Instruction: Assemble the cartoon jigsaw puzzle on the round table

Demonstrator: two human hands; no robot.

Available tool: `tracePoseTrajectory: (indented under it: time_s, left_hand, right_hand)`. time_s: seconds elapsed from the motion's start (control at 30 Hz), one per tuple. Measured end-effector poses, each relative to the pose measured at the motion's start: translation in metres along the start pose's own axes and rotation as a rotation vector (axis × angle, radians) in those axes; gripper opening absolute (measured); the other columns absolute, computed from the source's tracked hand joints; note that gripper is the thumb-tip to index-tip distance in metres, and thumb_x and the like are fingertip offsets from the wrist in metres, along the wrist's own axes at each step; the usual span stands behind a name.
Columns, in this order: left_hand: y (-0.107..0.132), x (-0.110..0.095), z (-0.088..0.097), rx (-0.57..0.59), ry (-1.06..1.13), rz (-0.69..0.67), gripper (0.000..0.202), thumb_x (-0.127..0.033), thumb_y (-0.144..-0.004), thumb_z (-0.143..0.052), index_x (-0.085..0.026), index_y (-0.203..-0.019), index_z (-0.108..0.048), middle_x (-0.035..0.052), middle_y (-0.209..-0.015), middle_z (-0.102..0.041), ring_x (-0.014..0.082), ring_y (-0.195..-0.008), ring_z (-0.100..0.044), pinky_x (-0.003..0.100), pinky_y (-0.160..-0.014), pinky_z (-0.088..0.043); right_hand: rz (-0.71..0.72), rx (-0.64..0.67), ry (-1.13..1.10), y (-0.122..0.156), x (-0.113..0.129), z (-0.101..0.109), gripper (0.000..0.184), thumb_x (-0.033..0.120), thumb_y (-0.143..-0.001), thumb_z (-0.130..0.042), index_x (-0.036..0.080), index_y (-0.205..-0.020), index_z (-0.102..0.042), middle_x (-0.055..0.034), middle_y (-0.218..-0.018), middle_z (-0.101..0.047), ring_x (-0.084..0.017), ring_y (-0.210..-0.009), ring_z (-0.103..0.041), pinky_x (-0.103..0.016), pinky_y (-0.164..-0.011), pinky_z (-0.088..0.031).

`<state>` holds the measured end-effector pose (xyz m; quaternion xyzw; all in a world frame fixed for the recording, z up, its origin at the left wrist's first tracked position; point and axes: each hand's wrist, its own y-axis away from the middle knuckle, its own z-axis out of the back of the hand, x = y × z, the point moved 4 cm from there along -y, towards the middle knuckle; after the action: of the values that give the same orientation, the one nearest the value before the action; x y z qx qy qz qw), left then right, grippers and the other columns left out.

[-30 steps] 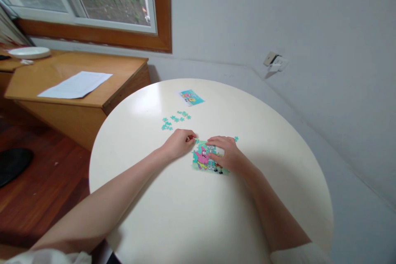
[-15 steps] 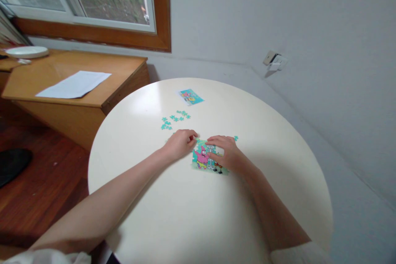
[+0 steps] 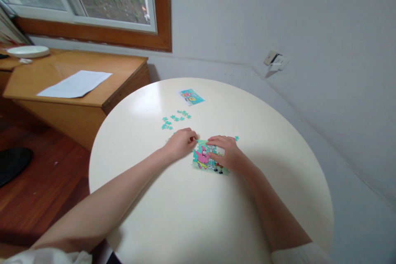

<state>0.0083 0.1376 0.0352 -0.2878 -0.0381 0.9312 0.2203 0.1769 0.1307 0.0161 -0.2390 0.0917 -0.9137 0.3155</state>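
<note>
Two hands, both yours, meet at the part-built puzzle [image 3: 201, 161] in the head view; it lies flat on the round white bench [image 3: 188, 218], between your arms. Over the last second little has shifted. Your left hand [image 3: 181, 145] has stayed at the puzzle's far left corner, where the edge now looks more even; that suggests a piece is being worked into line, though the join is too small to confirm. Its fingers are bunched at that corner, and I cannot tell whether they grip a piece. Your right hand [image 3: 230, 154] has kept its place, fingers spread over the puzzle's right part, apparently steadying it. A bare gap shows between its thumb and forefinger, so that spot looks unfilled. The loose pieces [image 3: 168, 123] beyond your left hand, the single piece [image 3: 236, 138] beyond your right and the picture card [image 3: 193, 97] have not moved; several pieces seem left to fit.
</note>
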Motion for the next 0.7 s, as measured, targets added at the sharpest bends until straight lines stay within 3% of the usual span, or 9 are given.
tracePoseTrajectory:
  time_s: [0.27, 0.7]
  left_hand:
    - [-0.004, 0.019, 0.022, -0.168, -0.002, 0.060, 0.022, -0.019, -0.079, -0.045, -0.015, -0.083, -0.065, 0.0057, -0.079, -0.064, 0.0147, -0.070, -0.055, 0.028, -0.071, -0.043]
    - [-0.007, 0.059, 0.055, -0.386, 0.013, 0.258, 0.023, -0.019, -0.076, -0.044, -0.014, -0.080, -0.066, 0.0041, -0.079, -0.067, 0.0137, -0.064, -0.055, 0.026, -0.066, -0.043]
  right_hand:
    - [0.013, 0.016, 0.013, 0.000, -0.001, -0.001, 0.023, 0.033, -0.075, -0.061, 0.024, -0.096, -0.066, -0.0085, -0.108, -0.066, -0.024, -0.101, -0.058, -0.044, -0.089, -0.034]
    - [0.006, 0.025, 0.013, 0.000, -0.001, -0.001, 0.024, 0.029, -0.075, -0.061, 0.023, -0.098, -0.067, -0.0092, -0.109, -0.066, -0.026, -0.103, -0.057, -0.048, -0.090, -0.033]
